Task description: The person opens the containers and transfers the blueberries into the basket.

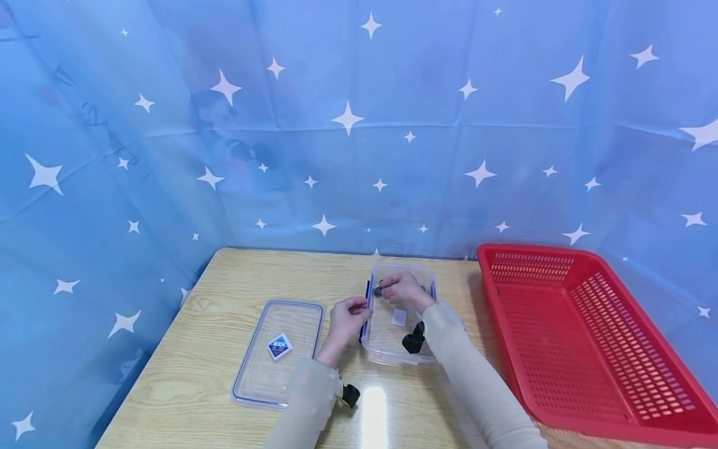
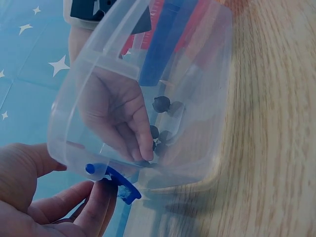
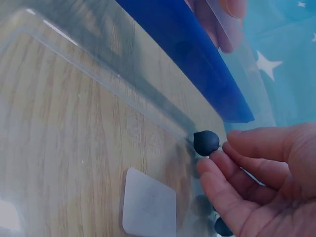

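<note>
A clear plastic box with blue side latches stands on the table. My left hand grips its left side, thumb at the wall and fingers under the blue latch. My right hand reaches into the box. At its fingertips, near the left wall, is a small dark ball with a tiny nub, apparently pinched; the exact contact is partly hidden. Another dark ball lies farther along inside, with more dark shapes near the fingers. A pale square label shows at the bottom of the box.
A clear lid with a blue seal and a blue-and-white sticker lies left of the box. On the right stands a large red basket. Behind the wooden table hangs a blue curtain with white stars.
</note>
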`<action>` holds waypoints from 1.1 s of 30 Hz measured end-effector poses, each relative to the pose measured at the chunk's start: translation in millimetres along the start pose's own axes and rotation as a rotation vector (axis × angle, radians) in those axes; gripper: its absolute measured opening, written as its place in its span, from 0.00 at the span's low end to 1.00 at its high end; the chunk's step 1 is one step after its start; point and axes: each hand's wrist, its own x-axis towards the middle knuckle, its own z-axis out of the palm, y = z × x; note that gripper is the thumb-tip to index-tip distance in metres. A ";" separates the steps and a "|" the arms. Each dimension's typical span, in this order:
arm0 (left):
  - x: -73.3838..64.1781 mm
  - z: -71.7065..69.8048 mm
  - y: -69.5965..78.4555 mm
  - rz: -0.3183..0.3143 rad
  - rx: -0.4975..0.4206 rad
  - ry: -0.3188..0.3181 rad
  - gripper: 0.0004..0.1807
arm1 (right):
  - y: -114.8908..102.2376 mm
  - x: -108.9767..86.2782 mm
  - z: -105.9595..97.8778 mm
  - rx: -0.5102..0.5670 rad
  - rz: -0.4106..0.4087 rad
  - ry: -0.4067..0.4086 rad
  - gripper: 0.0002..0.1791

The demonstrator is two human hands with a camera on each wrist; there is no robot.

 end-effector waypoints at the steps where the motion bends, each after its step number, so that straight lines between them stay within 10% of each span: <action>1: -0.1 0.0 0.0 -0.008 -0.001 0.000 0.14 | 0.2 -0.5 0.3 -0.018 -0.005 -0.002 0.14; 33: -0.5 0.7 -1.0 0.011 0.018 0.013 0.14 | 4.4 3.7 10.4 -0.299 -0.145 0.036 0.11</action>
